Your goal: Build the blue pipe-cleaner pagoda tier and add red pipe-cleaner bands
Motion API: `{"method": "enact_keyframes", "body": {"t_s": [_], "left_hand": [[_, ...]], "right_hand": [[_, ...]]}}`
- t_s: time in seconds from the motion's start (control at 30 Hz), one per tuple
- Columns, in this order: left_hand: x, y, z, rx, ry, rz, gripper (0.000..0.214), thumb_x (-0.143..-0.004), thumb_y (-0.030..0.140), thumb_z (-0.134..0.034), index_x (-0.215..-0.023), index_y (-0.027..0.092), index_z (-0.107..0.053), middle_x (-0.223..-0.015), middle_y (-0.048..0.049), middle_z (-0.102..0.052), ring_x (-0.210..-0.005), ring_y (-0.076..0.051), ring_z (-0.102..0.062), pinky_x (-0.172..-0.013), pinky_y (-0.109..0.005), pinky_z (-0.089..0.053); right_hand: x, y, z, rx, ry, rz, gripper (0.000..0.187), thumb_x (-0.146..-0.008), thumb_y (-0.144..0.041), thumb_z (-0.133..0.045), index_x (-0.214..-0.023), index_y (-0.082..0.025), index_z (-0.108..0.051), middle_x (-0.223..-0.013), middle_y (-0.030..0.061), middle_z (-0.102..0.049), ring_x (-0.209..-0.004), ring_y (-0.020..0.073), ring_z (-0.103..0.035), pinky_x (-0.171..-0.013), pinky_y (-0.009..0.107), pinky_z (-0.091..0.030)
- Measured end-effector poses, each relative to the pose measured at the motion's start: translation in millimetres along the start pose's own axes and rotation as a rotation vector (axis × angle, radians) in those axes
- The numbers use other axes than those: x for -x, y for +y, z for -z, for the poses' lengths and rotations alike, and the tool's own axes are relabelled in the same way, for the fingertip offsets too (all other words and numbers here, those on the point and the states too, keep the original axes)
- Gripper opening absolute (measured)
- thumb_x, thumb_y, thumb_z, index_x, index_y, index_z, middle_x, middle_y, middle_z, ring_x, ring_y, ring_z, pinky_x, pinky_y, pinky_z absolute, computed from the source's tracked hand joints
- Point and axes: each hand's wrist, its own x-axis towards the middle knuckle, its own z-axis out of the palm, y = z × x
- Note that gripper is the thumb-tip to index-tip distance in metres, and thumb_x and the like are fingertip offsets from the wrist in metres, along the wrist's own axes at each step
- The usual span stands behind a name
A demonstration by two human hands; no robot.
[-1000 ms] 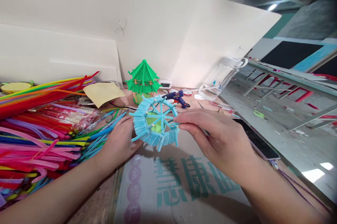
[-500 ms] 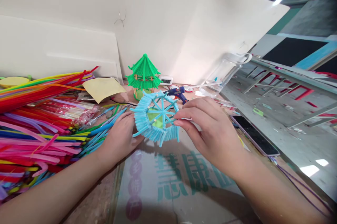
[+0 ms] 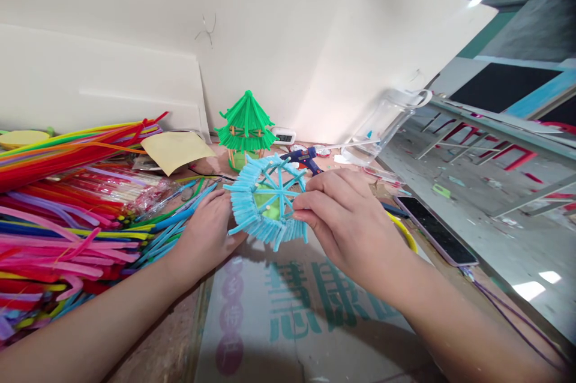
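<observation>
A light-blue pipe-cleaner model (image 3: 252, 221) is held up in front of me, with a fringed ring, crossing spokes and a green base showing through the middle. My left hand (image 3: 211, 224) grips it from the left, its fingertips hidden behind the fringe. At the right side of the ring, my right hand (image 3: 346, 221) is closed in a pinch over the spokes' ends; whatever lies between thumb and finger is too small to make out. Beyond the model stands a finished-looking green pipe-cleaner pavilion (image 3: 246, 122) with a pointed roof.
Many coloured pipe cleaners (image 3: 67, 245) lie heaped on the left, beside a yellow paper sheet (image 3: 177, 152). Behind the model are a blue glue gun (image 3: 301, 156) and a clear plastic jug (image 3: 378, 125). A phone (image 3: 436, 230) with a cable lies on the right, and printed cardboard (image 3: 252, 335) in front.
My right hand has moved slightly left and inward over the ring, still pinching. A yellow curved piece beside the right wrist shows more. My left hand and the model have barely shifted.
</observation>
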Motion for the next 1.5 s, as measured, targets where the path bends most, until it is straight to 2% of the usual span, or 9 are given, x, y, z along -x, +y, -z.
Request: {"method": "enact_keyframes", "body": {"t_s": [0.67, 1.03, 1.17, 1.3, 1.4, 1.5], "left_hand": [[-1, 1, 1.2, -0.005, -0.006, -0.005, 0.023, -0.087, 0.025, -0.061, -0.109, 0.019, -0.069, -0.114, -0.0096, -0.074, -0.113, -0.031, -0.065, -0.109, -0.054, -0.044], [0, 1, 0.5, -0.006, -0.030, 0.019, 0.029, -0.086, 0.023, -0.062, -0.115, 0.027, -0.065, -0.121, -0.0060, -0.073, -0.118, -0.030, -0.064, -0.114, -0.049, -0.039], [-1, 1, 0.7, -0.006, -0.020, -0.002, 0.024, -0.088, 0.025, -0.061, -0.112, 0.022, -0.066, -0.120, -0.0090, -0.073, -0.117, -0.031, -0.065, -0.113, -0.051, -0.041], [0, -2, -3.3, 0.015, 0.008, -0.007, 0.022, -0.090, 0.025, -0.061, -0.111, 0.021, -0.067, -0.119, -0.0090, -0.074, -0.117, -0.030, -0.065, -0.112, -0.051, -0.043], [0, -6, -7.9, 0.066, 0.032, 0.050, 0.025, -0.092, 0.029, -0.060, -0.115, 0.022, -0.066, -0.126, -0.0095, -0.072, -0.122, -0.031, -0.063, -0.108, -0.051, -0.047], [-1, -10, -11.7, 0.104, 0.047, 0.090, 0.030, -0.093, 0.031, -0.059, -0.120, 0.021, -0.065, -0.131, -0.0115, -0.069, -0.126, -0.031, -0.061, -0.108, -0.051, -0.049]], "right_hand": [[-2, -4, 1, -0.003, -0.045, 0.001, 0.023, -0.104, -0.022, -0.050, -0.093, -0.016, -0.068, -0.093, 0.0095, -0.065, -0.093, 0.0255, -0.054, -0.089, 0.042, -0.044], [-1, -3, -2, -0.052, -0.006, -0.003, 0.019, -0.102, -0.020, -0.052, -0.096, -0.014, -0.069, -0.096, 0.0112, -0.067, -0.093, 0.0260, -0.056, -0.085, 0.042, -0.046], [-1, -4, -2, -0.063, -0.010, -0.016, 0.018, -0.102, -0.021, -0.053, -0.096, -0.015, -0.069, -0.098, 0.0111, -0.068, -0.095, 0.0260, -0.057, -0.087, 0.042, -0.047], [-1, 0, -2, -0.099, 0.045, -0.031, 0.014, -0.101, -0.025, -0.058, -0.106, -0.018, -0.068, -0.105, 0.0107, -0.071, -0.101, 0.0254, -0.061, -0.090, 0.043, -0.048], [-1, 9, -4, -0.141, 0.148, -0.069, 0.021, -0.100, -0.023, -0.060, -0.120, -0.020, -0.066, -0.115, 0.0117, -0.071, -0.108, 0.0258, -0.063, -0.095, 0.046, -0.049], [-1, 19, -10, -0.203, 0.204, -0.133, 0.025, -0.099, -0.020, -0.060, -0.123, -0.022, -0.065, -0.121, 0.0121, -0.070, -0.115, 0.0261, -0.064, -0.099, 0.048, -0.050]]}}
